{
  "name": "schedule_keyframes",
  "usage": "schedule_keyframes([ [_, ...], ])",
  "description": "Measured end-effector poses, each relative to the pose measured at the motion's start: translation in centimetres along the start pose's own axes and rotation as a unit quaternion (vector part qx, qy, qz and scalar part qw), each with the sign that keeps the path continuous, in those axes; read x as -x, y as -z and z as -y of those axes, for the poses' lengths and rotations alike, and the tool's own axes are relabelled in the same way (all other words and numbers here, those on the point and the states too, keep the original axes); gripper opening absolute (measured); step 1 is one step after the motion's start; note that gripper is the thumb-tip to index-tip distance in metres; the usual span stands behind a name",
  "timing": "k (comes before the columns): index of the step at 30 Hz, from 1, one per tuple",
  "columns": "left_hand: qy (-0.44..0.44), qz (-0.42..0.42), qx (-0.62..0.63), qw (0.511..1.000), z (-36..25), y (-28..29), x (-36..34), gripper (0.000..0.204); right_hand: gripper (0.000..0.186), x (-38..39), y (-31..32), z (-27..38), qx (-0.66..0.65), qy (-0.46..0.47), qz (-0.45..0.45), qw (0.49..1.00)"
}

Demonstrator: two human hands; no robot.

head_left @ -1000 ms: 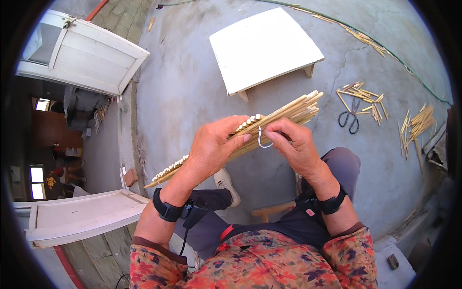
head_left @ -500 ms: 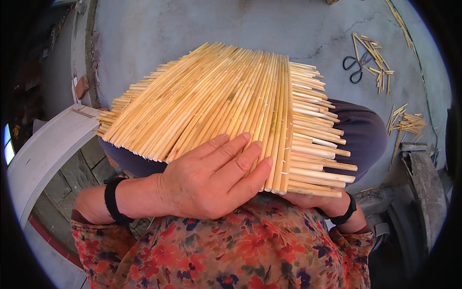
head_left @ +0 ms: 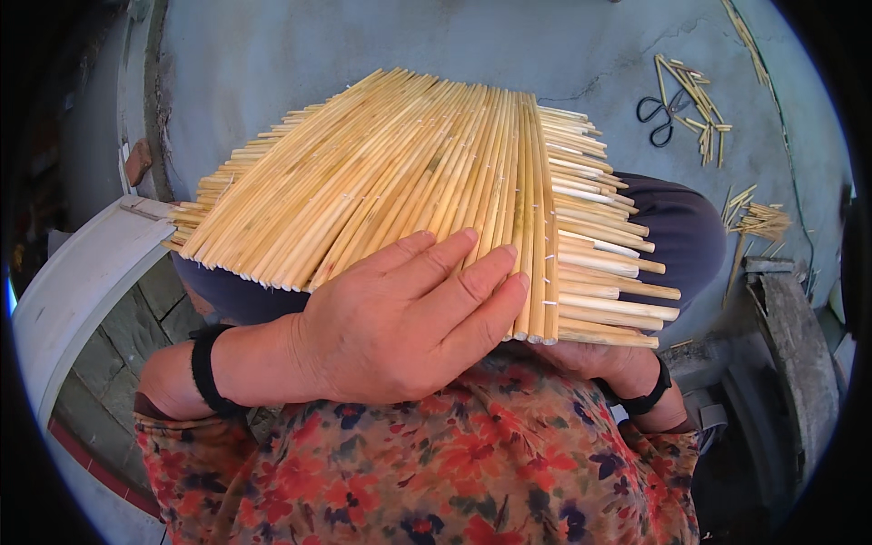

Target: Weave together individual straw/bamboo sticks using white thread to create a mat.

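My left hand (head_left: 400,318) lay flat, fingers spread, on the reed mat (head_left: 427,173) across my lap; my right hand (head_left: 590,359) sat under the mat's near edge, grip hidden. I judged I was smoothing it; next called for stitching. Scissors (head_left: 660,118) lay beyond the mat. No packages showed.

Person seen from above: floral top (head_left: 436,463) in red, orange and dark blue; black wristband on the left wrist (head_left: 207,368), black wristband on the right wrist (head_left: 643,398); dark navy trousers (head_left: 677,232).
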State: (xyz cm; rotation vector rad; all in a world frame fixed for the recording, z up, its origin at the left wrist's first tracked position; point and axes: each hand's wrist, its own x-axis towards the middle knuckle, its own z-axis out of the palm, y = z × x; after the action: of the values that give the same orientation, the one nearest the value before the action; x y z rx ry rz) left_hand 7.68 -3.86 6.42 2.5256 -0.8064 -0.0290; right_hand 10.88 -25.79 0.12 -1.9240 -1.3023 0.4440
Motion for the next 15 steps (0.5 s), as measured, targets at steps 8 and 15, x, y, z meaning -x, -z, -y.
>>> schedule_keyframes([
  [8,-0.006,-0.018,0.052,0.998,5.0,1.6,-8.5,0.029,0.011,-3.2,3.7,-3.0,-0.166,-0.188,-0.278,0.927],
  [15,0.140,0.072,0.112,0.981,7.8,2.7,-13.6,0.024,0.007,-4.1,6.1,-4.9,-0.099,-0.213,-0.414,0.879],
])
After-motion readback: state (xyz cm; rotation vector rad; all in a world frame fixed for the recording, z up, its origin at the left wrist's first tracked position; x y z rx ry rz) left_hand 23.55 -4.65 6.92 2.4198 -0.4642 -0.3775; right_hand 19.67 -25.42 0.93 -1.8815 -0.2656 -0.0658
